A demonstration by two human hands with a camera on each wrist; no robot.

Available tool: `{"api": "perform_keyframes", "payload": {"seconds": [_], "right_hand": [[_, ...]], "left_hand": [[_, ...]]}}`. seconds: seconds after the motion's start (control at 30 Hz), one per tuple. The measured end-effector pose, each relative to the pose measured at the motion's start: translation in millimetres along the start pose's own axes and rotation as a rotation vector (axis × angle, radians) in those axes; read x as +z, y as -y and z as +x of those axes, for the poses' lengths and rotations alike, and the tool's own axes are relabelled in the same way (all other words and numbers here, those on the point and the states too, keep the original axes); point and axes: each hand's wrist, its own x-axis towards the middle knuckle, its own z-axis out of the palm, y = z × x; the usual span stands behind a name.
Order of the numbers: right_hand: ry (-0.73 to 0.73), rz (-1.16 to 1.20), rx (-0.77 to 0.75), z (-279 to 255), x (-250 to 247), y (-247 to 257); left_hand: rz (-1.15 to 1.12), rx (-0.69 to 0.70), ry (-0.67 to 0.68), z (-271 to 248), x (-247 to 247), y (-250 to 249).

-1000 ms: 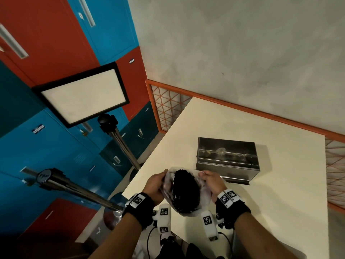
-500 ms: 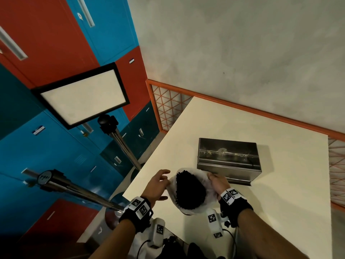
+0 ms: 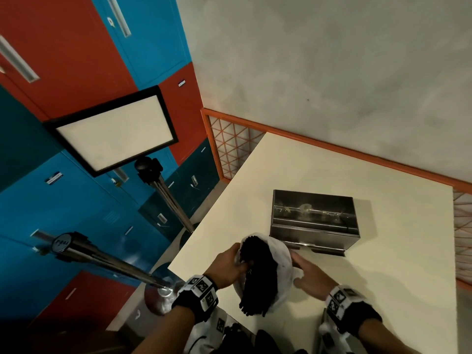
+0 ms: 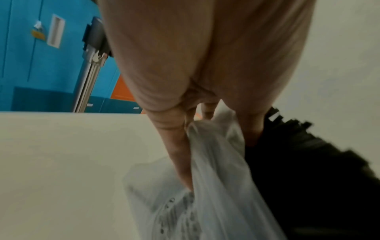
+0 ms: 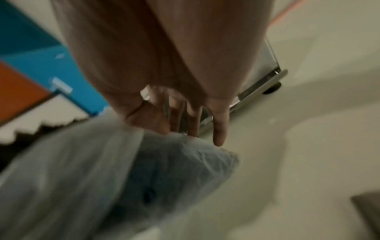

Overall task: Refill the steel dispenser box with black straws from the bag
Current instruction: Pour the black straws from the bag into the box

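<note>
The steel dispenser box (image 3: 314,221) stands on the cream table (image 3: 383,290) with its top open. Just in front of it is a clear plastic bag (image 3: 282,267) holding a thick bundle of black straws (image 3: 258,272), mouth pointing toward the box. My left hand (image 3: 238,261) pinches the bag's left rim. In the left wrist view its fingers (image 4: 180,154) lie outside the plastic (image 4: 216,170) and the thumb lies against the straws (image 4: 308,170). My right hand (image 3: 296,264) holds the bag's right side. In the blurred right wrist view its thumb and forefinger meet at the plastic edge (image 5: 164,162), the other fingers (image 5: 219,133) straight.
The box's front lip (image 5: 263,84) is close beyond my right fingers. An orange rail (image 3: 357,152) runs along the table's far edge below a grey wall. Left of the table stand metal stand poles (image 3: 173,200) and coloured lockers (image 3: 63,200). The table's left edge is beside my left wrist.
Half a second ago my left hand was off the bag, open to its left. It has come back and pinches the rim. The right hand stayed on the bag.
</note>
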Motion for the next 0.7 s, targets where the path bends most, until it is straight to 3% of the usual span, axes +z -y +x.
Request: {"api": "perform_keyframes", "payload": {"seconds": [0.07,0.13,0.3,0.43,0.7], "right_hand": [[0.002,-0.254,-0.013,1,6,4],[-0.024,-0.302,-0.083,8,13,-1],[-0.163,-0.063,-0.201,27,32,-1],[-0.29,0.123,-0.096,39,32,6],[-0.347,0.405,0.059,42,12,23]], "left_hand": [[-0.025,-0.047,-0.063,6,3,-5],[-0.085,-0.093,-0.11,14,2,-8],[-0.229,-0.175,-0.129,29,-4,-10],[-0.378,-0.153,-0.047,21,-16,-12],[-0.684,-0.175,0.03,-12,-46,-4]]}}
